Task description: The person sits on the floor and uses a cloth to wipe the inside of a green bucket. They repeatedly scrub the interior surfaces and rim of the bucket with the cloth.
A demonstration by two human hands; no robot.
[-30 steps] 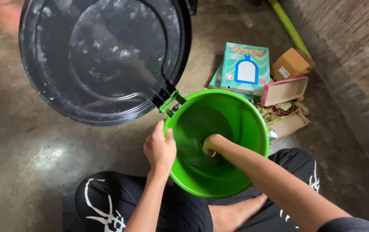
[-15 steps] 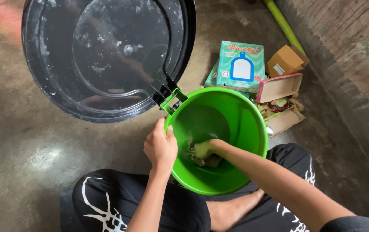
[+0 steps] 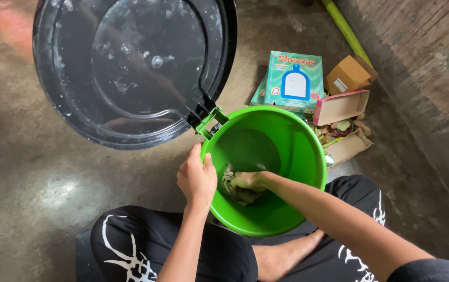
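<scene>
— Two hands are busy with one green bucket. Can you see it?

— Yes. The bucket sits on the floor, right between the person's legs in black trousers. It tips a little toward the person.

— What does the left hand do?

— It grips the near rim of the bucket. The thumb is inside and the fingers curl over the outside.

— And the right hand?

— It reaches down inside the bucket. It is closed around a crumpled, greyish cloth and presses it on the inner wall, low down near the bottom.

— What is the big dark round thing?

— That is the black lid. It hangs open from a hinge at the far rim of the bucket. It is shiny, with little white specks and drops on it.

— What lies behind the bucket?

— A flat box in green and white, just beside the far rim. Next to it are brown cardboard boxes, some torn open with scraps inside. A green pipe runs along the foot of the rough wall.

— Is there a foot too?

— Yes, a bare foot peeks out under the bucket.
</scene>
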